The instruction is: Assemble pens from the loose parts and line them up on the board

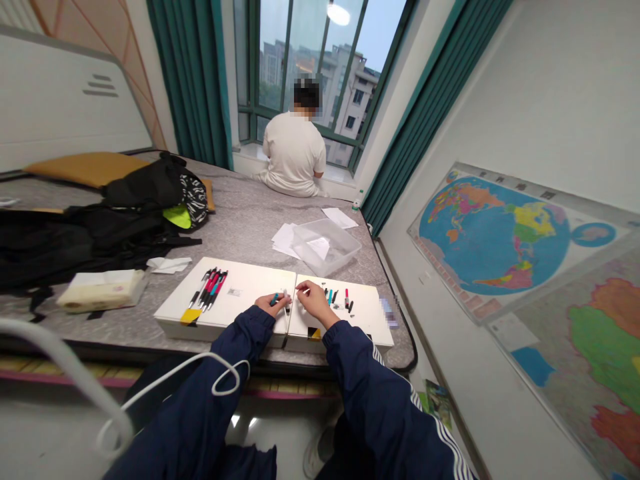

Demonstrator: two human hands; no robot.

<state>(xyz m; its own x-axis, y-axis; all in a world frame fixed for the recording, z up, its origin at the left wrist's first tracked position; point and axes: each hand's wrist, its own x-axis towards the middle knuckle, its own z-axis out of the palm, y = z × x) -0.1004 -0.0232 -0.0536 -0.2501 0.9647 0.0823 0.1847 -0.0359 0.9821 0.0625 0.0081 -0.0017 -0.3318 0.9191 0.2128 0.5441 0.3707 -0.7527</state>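
Head view, lower centre: left hand (271,306) closing its fingers (285,298) on a slim teal pen part (275,300), light, stiff, best held by the barrel; right hand (315,303) curling close, hold unclear.

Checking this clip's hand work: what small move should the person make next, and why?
Probably the right hand should close on the small pale pen part, since it is reaching right beside that part. The left hand appears to pinch a teal pen part there, so the two pieces could be steadied together, though the view is too small to be sure.
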